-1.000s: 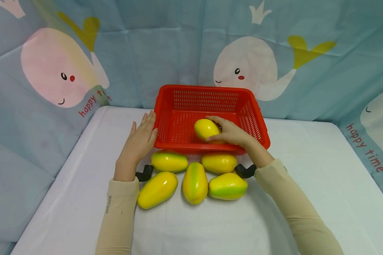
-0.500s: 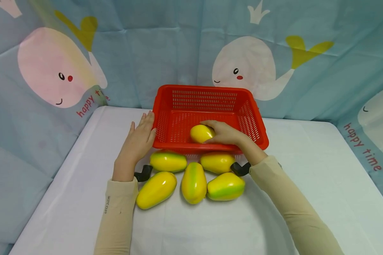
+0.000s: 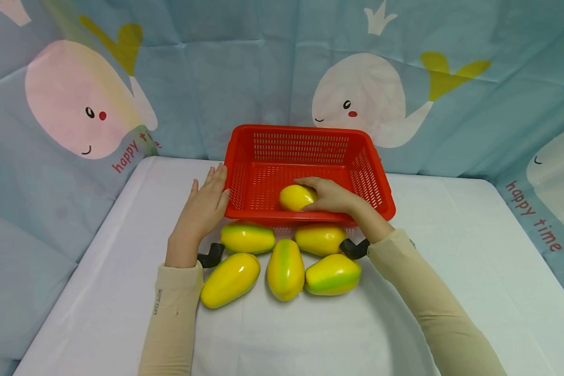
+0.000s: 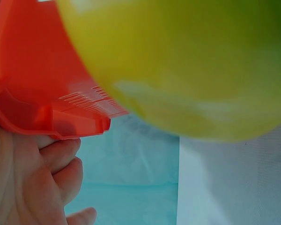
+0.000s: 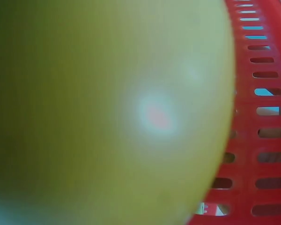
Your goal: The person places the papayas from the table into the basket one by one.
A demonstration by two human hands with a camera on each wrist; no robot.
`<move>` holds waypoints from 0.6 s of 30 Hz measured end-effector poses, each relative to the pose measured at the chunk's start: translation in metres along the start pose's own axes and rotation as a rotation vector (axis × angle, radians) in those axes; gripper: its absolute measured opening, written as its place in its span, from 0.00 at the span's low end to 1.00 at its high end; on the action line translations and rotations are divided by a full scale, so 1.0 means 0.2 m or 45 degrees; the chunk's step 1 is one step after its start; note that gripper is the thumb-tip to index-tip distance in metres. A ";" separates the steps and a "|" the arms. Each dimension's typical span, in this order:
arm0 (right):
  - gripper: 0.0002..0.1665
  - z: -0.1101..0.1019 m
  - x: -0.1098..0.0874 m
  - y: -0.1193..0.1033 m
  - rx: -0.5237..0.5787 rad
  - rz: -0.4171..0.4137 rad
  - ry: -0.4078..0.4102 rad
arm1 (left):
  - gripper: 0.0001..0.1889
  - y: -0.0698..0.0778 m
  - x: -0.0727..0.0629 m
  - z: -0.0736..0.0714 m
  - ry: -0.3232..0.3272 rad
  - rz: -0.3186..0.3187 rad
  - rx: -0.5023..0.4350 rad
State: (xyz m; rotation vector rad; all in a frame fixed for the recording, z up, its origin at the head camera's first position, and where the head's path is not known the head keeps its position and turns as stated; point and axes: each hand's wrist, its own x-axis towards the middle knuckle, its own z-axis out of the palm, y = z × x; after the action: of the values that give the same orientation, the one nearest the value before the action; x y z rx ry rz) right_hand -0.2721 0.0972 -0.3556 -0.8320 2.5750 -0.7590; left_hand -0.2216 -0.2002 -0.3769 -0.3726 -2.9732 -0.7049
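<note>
"Fruit [image 3: 294,199] and right hand [image 3: 329,197] have come down slightly in the basket [image 3: 263,214], toward the left hand [image 3: 202,203]."
"Gripped?"
"Yes, right fingers curled round it; left fingers lie straight against the basket's side."
"How far along?"
"Early, I'd judge: one inside, five others [image 3: 285,271] outside, between the wrists."
"Hidden?"
"Its underside; can't tell whether it's resting. Blurred yellow fills most of the right wrist view."

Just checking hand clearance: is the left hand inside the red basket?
No, the left hand rests against the outer left side of the red basket.
</note>
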 end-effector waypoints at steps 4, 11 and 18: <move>0.40 0.00 0.00 0.00 0.010 -0.012 -0.008 | 0.31 0.00 0.00 0.00 -0.005 0.003 -0.005; 0.38 0.00 0.00 0.01 0.017 -0.013 0.011 | 0.31 0.00 0.00 0.00 -0.003 0.007 -0.004; 0.38 0.00 -0.02 0.01 0.070 0.004 0.049 | 0.31 0.00 0.00 0.00 0.001 0.004 -0.008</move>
State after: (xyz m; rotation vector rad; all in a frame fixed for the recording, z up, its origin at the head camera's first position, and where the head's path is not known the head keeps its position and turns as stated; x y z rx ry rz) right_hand -0.2704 0.1008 -0.3554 -0.8043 2.5761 -0.8488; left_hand -0.2211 -0.2006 -0.3772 -0.3768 -2.9701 -0.7139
